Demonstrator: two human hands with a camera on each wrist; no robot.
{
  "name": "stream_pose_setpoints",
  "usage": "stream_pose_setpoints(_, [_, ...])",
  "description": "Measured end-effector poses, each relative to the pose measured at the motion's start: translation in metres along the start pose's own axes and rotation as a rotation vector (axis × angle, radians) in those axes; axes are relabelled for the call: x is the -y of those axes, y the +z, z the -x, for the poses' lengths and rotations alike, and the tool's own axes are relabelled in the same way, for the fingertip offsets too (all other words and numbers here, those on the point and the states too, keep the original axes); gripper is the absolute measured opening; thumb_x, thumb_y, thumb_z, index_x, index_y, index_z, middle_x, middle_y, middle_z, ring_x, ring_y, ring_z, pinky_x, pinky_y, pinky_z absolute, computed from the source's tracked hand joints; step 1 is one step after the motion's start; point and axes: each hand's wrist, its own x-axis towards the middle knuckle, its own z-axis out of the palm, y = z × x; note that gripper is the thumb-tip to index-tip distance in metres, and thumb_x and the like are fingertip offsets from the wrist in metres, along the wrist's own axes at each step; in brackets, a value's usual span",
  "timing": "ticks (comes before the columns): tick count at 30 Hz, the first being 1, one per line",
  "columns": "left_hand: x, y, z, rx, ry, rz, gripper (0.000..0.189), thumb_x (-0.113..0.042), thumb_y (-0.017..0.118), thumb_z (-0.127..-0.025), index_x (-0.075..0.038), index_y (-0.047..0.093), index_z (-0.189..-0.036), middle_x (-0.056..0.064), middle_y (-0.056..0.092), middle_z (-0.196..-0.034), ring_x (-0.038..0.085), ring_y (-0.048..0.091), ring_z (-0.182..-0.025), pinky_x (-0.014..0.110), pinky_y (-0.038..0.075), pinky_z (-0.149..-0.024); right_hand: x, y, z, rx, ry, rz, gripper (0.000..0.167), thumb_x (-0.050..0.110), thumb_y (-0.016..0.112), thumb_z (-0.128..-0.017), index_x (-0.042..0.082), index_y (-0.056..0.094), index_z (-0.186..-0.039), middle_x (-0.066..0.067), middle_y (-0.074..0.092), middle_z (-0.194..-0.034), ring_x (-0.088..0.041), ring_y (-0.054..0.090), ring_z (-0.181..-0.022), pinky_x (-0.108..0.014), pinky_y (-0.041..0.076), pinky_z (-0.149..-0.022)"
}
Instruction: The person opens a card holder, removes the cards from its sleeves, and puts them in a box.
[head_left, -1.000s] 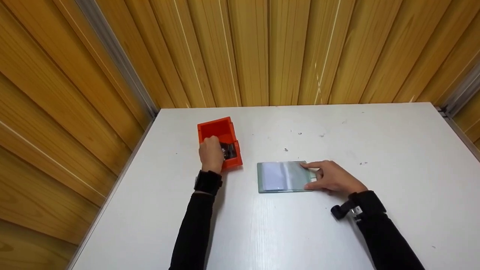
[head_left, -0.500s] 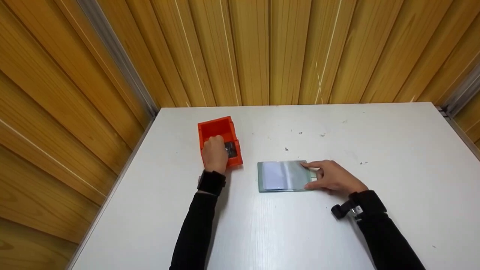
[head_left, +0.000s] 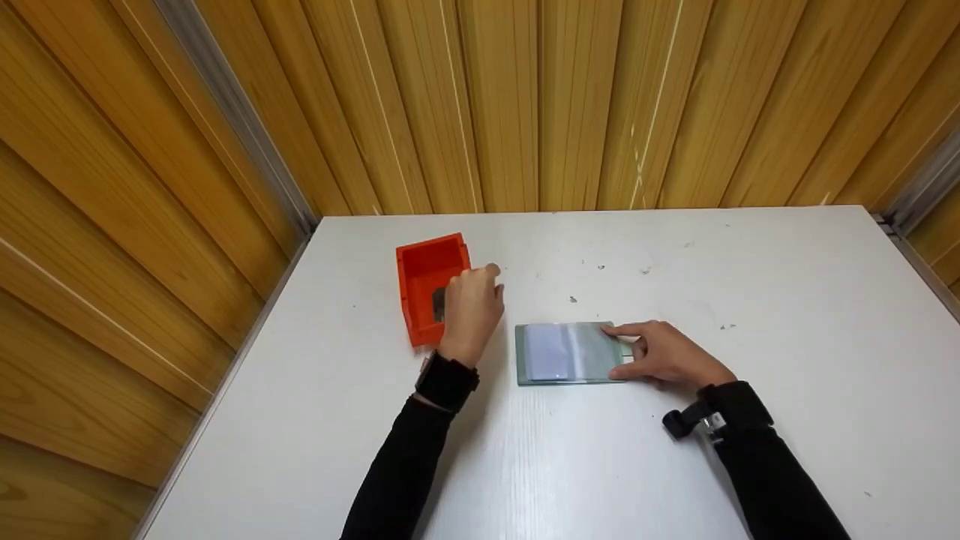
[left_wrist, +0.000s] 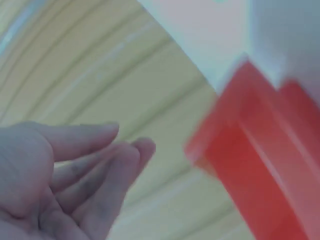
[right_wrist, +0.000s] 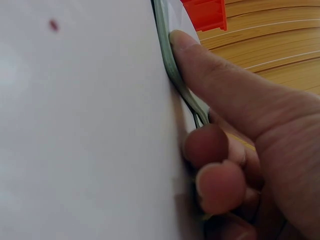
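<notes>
A green card holder (head_left: 592, 352) with clear plastic over its top lies flat on the table, a whitish card (head_left: 547, 352) showing through its left part. My right hand (head_left: 671, 352) grips its right end, thumb on the near corner and index finger on the far one. In the right wrist view the thumb (right_wrist: 215, 70) presses the cover and other fingers curl beside the green edge. My left hand (head_left: 472, 307) hovers over the right wall of a red bin (head_left: 424, 259). Its fingers bend loosely with nothing visible between them in the left wrist view. A dark item (head_left: 439, 304) sits in the bin, partly hidden.
The white table (head_left: 570, 465) has small dark marks behind the card holder. Wood-pattern panels (head_left: 570, 105) rise at the back and left. Both wrists wear black bands, and a small camera (head_left: 679, 424) sticks out from the right one.
My left hand has lifted out of the red bin and moved right over its side wall. The right hand and the card holder stay in place.
</notes>
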Motion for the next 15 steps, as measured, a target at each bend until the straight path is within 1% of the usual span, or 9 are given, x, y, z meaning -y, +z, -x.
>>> stream_pose_setpoints(1, [-0.003,0.003,0.002,0.042,0.036,0.042,0.018,-0.008,0.079,-0.09,-0.004,0.08,-0.108,0.012,0.08,-0.09,0.026,0.077,-0.082,0.035,0.063,-0.076,0.0,0.0,0.0,0.002,-0.001,-0.001,0.082,0.04,0.091,-0.077,0.02,0.057,-0.149,0.007,0.051,-0.058,-0.007,0.045,-0.049,-0.02,0.034,-0.047])
stream_pose_setpoints(2, [-0.006,0.007,0.005,0.099,0.072,0.081,0.021,-0.008,0.08,-0.089,-0.004,0.079,-0.109,0.012,0.08,-0.093,0.025,0.076,-0.084,0.034,0.062,-0.077,0.0,0.0,0.0,0.004,0.001,-0.007,0.082,0.04,0.091,-0.077,0.021,0.057,-0.15,0.007,0.051,-0.058,-0.007,0.044,-0.048,-0.02,0.034,-0.046])
stream_pose_setpoints(4, [-0.012,0.014,0.01,0.24,0.136,0.156,0.028,-0.008,0.082,-0.087,-0.004,0.078,-0.115,0.011,0.08,-0.097,0.023,0.076,-0.088,0.033,0.061,-0.08,0.0,0.0,0.0,0.008,0.004,-0.02,0.083,0.04,0.091,-0.078,0.022,0.056,-0.15,0.007,0.051,-0.058,-0.007,0.044,-0.047,-0.02,0.034,-0.045])
stream_pose_setpoints(6, [-0.018,0.021,0.014,0.382,0.171,0.197,0.037,-0.011,0.085,-0.085,-0.005,0.076,-0.12,0.01,0.079,-0.099,0.021,0.073,-0.09,0.031,0.059,-0.083,0.0,0.0,0.0,0.009,0.003,-0.029,0.082,0.04,0.091,-0.078,0.021,0.056,-0.15,0.006,0.051,-0.059,-0.008,0.045,-0.047,-0.02,0.035,-0.045])
stream_pose_setpoints(7, [-0.02,0.024,0.016,0.439,0.181,0.202,0.041,-0.012,0.087,-0.083,-0.005,0.075,-0.122,0.01,0.079,-0.099,0.021,0.071,-0.09,0.03,0.058,-0.083,0.0,0.0,0.0,0.011,-0.001,-0.031,0.082,0.039,0.091,-0.078,0.02,0.056,-0.15,0.006,0.051,-0.059,-0.008,0.045,-0.047,-0.021,0.035,-0.045])
stream_pose_setpoints(8, [-0.021,0.027,0.018,0.483,0.189,0.199,0.045,-0.013,0.089,-0.081,-0.006,0.075,-0.123,0.009,0.079,-0.099,0.02,0.069,-0.089,0.029,0.056,-0.083,0.0,0.0,0.0,0.011,-0.003,-0.034,0.082,0.039,0.091,-0.078,0.02,0.056,-0.15,0.006,0.051,-0.059,-0.008,0.046,-0.048,-0.021,0.035,-0.045])
stream_pose_setpoints(9, [-0.023,0.029,0.02,0.511,0.197,0.189,0.047,-0.013,0.091,-0.079,-0.006,0.075,-0.123,0.009,0.079,-0.098,0.019,0.068,-0.089,0.029,0.055,-0.083,0.0,0.0,0.0,0.011,-0.002,-0.035,0.082,0.039,0.091,-0.078,0.019,0.057,-0.15,0.006,0.051,-0.059,-0.008,0.046,-0.048,-0.021,0.035,-0.045])
stream_pose_setpoints(11, [-0.024,0.033,0.022,0.541,0.203,0.164,0.05,-0.014,0.094,-0.075,-0.007,0.076,-0.122,0.007,0.078,-0.094,0.018,0.065,-0.086,0.029,0.054,-0.082,0.0,0.0,0.0,0.012,0.002,-0.034,0.082,0.04,0.091,-0.078,0.019,0.057,-0.149,0.006,0.051,-0.059,-0.008,0.046,-0.048,-0.021,0.035,-0.045])
stream_pose_setpoints(15, [-0.024,0.036,0.023,0.555,0.195,0.158,0.051,-0.013,0.096,-0.071,-0.008,0.077,-0.117,0.006,0.078,-0.093,0.017,0.063,-0.084,0.029,0.053,-0.081,0.0,0.0,0.0,0.01,0.002,-0.026,0.079,0.04,0.09,-0.078,0.02,0.059,-0.148,0.006,0.05,-0.058,-0.007,0.044,-0.047,-0.021,0.034,-0.045])
